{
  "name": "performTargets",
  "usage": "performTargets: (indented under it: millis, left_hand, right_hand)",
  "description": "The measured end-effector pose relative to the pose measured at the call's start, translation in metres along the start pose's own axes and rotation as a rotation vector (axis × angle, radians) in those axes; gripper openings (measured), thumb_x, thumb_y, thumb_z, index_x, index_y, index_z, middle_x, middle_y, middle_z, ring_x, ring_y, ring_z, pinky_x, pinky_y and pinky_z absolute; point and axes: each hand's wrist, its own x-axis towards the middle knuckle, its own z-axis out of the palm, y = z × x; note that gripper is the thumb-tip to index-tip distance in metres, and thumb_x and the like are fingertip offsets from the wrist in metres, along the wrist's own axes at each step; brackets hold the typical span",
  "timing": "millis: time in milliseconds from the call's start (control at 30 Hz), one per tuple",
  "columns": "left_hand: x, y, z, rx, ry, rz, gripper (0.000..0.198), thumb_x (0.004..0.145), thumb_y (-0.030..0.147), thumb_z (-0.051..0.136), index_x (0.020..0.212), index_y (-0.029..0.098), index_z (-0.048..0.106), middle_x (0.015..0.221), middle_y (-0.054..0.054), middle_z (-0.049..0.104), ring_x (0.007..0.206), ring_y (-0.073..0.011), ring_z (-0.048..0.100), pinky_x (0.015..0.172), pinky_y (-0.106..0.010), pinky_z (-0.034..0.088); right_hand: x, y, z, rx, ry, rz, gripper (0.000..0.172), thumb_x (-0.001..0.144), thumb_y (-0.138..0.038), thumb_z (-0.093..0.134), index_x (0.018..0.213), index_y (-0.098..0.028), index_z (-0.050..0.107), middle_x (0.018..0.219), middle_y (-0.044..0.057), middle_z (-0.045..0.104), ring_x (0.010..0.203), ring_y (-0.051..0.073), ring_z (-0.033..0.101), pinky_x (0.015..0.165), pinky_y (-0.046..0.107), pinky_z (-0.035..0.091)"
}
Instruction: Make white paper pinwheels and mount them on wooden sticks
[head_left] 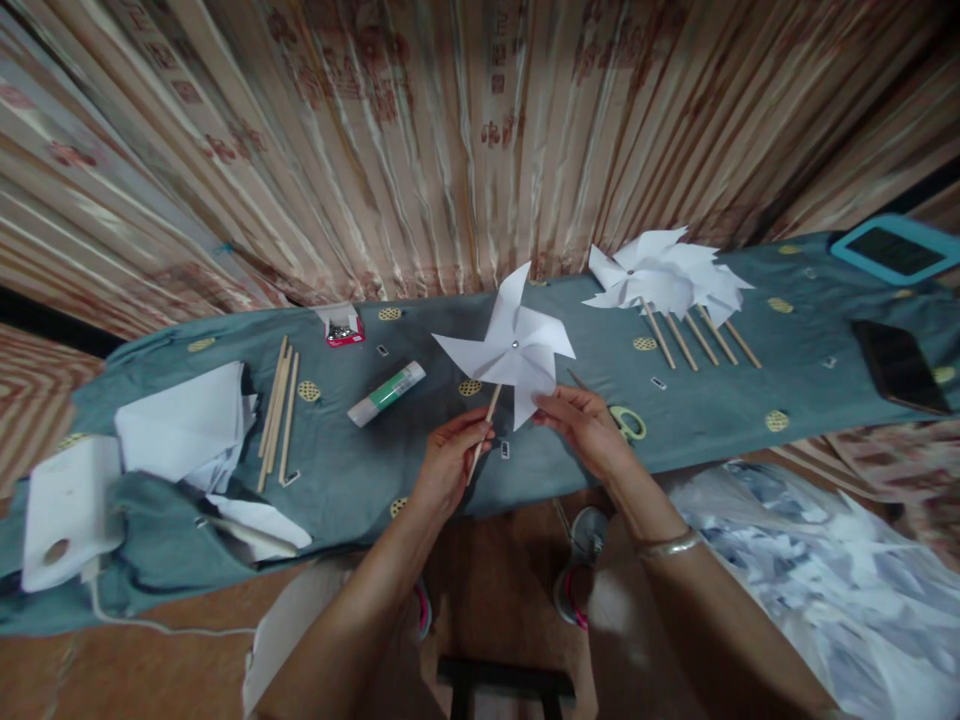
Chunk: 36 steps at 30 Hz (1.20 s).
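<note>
A white paper pinwheel [517, 345] with a silver pin at its centre is held up over the middle of the cloth. My left hand [454, 455] is closed round its wooden stick [484, 430]. At the lower right blade, my right hand [577, 420] pinches the paper between thumb and fingers. Scissors with green handles [628, 423] lie just beyond my right hand, partly hidden by it. A glue stick [386, 394] with a green label lies left of the pinwheel. Behind it sits a small red and white box of pins [343, 328].
Several pinwheels [667, 275] lie overlapping at the back right, near a black phone [900, 365] and a blue-framed tablet [896, 248]. Loose wooden sticks [277, 410], folded white paper [180, 420] and a white corded device [71, 515] lie left. A bag of paper scraps [832, 590] stands below right.
</note>
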Motion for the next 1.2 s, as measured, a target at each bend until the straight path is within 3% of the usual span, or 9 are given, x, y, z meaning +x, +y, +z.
performTargets:
  millis: [667, 833, 967, 1067, 1200]
  left_hand:
    - [0.001, -0.005, 0.004, -0.035, -0.047, 0.008, 0.041, 0.041, 0.022, 0.092, 0.078, 0.013, 0.077, 0.065, -0.002, 0.072, 0.060, -0.0090, 0.061, 0.066, -0.021, 0.047]
    - [0.000, -0.004, 0.005, -0.037, -0.039, 0.005, 0.041, 0.040, 0.023, 0.093, 0.076, 0.013, 0.077, 0.064, -0.001, 0.071, 0.058, -0.0079, 0.060, 0.064, -0.020, 0.047]
    - [0.000, -0.001, 0.003, -0.025, -0.027, 0.007, 0.038, 0.042, 0.023, 0.092, 0.075, 0.013, 0.077, 0.064, -0.001, 0.071, 0.059, -0.0076, 0.060, 0.063, -0.019, 0.047]
    - [0.000, 0.001, 0.002, -0.009, -0.014, 0.015, 0.037, 0.044, 0.022, 0.091, 0.076, 0.013, 0.076, 0.064, -0.001, 0.070, 0.057, -0.0069, 0.059, 0.061, -0.018, 0.046]
    - [0.001, 0.003, 0.001, -0.017, 0.000, 0.011, 0.034, 0.043, 0.021, 0.091, 0.072, 0.012, 0.075, 0.063, -0.001, 0.069, 0.056, -0.0067, 0.058, 0.059, -0.019, 0.046]
  right_hand:
    - [-0.001, 0.008, 0.017, -0.005, -0.027, -0.004, 0.035, 0.056, -0.049, 0.085, 0.070, -0.019, 0.076, 0.066, 0.002, 0.073, 0.062, 0.014, 0.063, 0.062, 0.027, 0.050]
    - [-0.002, 0.008, 0.017, -0.137, -0.052, -0.054, 0.035, 0.065, -0.053, 0.079, 0.070, -0.018, 0.075, 0.069, 0.003, 0.074, 0.064, 0.014, 0.063, 0.063, 0.028, 0.048]
    - [-0.001, 0.004, 0.009, -0.300, -0.060, -0.122, 0.045, 0.068, -0.065, 0.071, 0.063, -0.021, 0.074, 0.065, 0.003, 0.072, 0.059, 0.015, 0.060, 0.057, 0.029, 0.045]
    - [0.002, -0.002, -0.002, -0.300, -0.010, -0.152, 0.051, 0.068, -0.071, 0.067, 0.057, -0.022, 0.071, 0.059, 0.003, 0.069, 0.052, 0.014, 0.055, 0.050, 0.029, 0.039]
    - [0.007, -0.010, -0.021, -0.221, 0.178, -0.252, 0.041, 0.072, -0.059, 0.072, 0.057, -0.022, 0.071, 0.057, 0.002, 0.067, 0.048, 0.011, 0.049, 0.049, 0.027, 0.036]
